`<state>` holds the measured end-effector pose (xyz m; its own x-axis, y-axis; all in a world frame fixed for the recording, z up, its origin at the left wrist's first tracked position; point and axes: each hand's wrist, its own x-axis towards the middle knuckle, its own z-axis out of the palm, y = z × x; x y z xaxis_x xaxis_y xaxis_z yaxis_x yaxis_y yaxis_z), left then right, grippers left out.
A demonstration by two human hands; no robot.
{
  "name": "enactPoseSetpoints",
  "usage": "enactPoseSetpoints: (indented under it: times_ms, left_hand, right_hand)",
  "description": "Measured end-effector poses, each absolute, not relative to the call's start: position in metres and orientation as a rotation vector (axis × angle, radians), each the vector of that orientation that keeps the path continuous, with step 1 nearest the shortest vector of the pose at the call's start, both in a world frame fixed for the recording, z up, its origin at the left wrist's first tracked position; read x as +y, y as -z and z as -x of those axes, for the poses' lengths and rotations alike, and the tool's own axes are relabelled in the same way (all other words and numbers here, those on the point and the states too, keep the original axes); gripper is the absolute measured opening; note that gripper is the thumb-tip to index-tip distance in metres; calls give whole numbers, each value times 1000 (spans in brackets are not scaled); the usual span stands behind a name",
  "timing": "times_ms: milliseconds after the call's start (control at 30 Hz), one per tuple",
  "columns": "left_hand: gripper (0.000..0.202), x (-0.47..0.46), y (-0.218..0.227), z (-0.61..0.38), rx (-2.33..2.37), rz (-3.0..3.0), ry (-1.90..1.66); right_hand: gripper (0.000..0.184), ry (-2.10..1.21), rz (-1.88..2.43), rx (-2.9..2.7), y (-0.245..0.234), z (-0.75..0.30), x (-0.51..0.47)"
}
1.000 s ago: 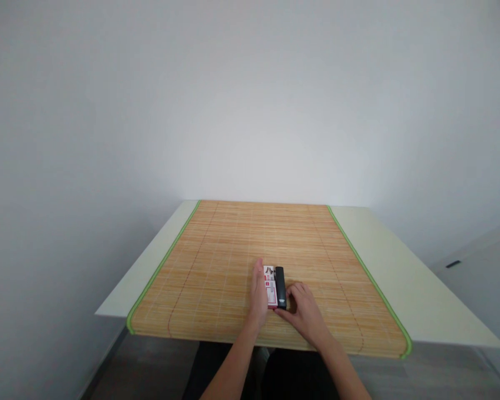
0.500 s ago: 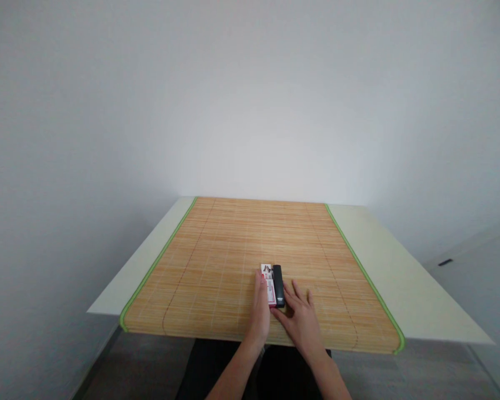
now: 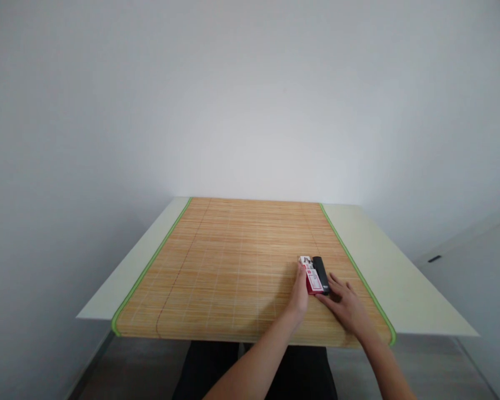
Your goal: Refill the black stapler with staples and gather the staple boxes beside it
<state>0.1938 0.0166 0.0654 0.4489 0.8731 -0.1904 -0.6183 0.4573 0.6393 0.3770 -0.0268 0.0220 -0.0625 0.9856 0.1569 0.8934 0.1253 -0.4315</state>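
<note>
A small red and white box [image 3: 314, 280] with a printed label lies on the bamboo mat [image 3: 216, 266], toward the front right. Close along its right side is a narrow black object [image 3: 321, 274] with a rounded far end, which looks like a stapler. My left hand [image 3: 300, 289] stands on edge, its straight fingers flat against the box's left side. My right hand [image 3: 345, 303] is low on the mat with fingers apart. Its thumb reaches to the near end of the pair, and its fingertips are beside the black object. The left hand hides part of the box.
The mat has green edging [image 3: 154, 263] and covers the middle of a white table [image 3: 400, 272], hanging slightly over the front edge. A pale wall [image 3: 250, 100] stands behind. My dark-clothed legs [image 3: 304, 372] are below the front edge.
Both hands have moved to the right and slightly away from me, and the box and black object have slid along between them. The pair is now turned slightly, its near end toward the right.
</note>
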Motion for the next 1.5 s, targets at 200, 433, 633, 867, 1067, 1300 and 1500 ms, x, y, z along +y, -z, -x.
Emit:
enactPoseSetpoints:
  times_ms: [200, 433, 633, 867, 1067, 1300, 1500]
  left_hand:
    - [62, 26, -48, -203, 404, -585, -1027]
    - [54, 31, -40, -202, 414, -596, -962]
    - [54, 30, -38, -206, 361, -562, -994]
    - [54, 29, -38, -207, 353, -552, -1021]
    - [56, 26, -34, -210, 389, -539, -1060]
    - [60, 24, -22, -214, 427, -528, -1093]
    - [61, 23, -17, -220, 425, -615, -1130]
  right_hand:
    - [56, -306, 1867, -1949, -19, -393, -25]
    - [56, -265, 1853, -1923, -14, -395, -28]
    - [55, -239, 1870, -1901, -15, -398, -25]
    - [58, -253, 1854, -1890, -17, -398, -24]
    - [59, -283, 1846, -1907, -16, -400, -21]
    - [59, -279, 1835, -1895, -15, -400, -21]
    - [60, -282, 1823, -1866, -19, -395, -21]
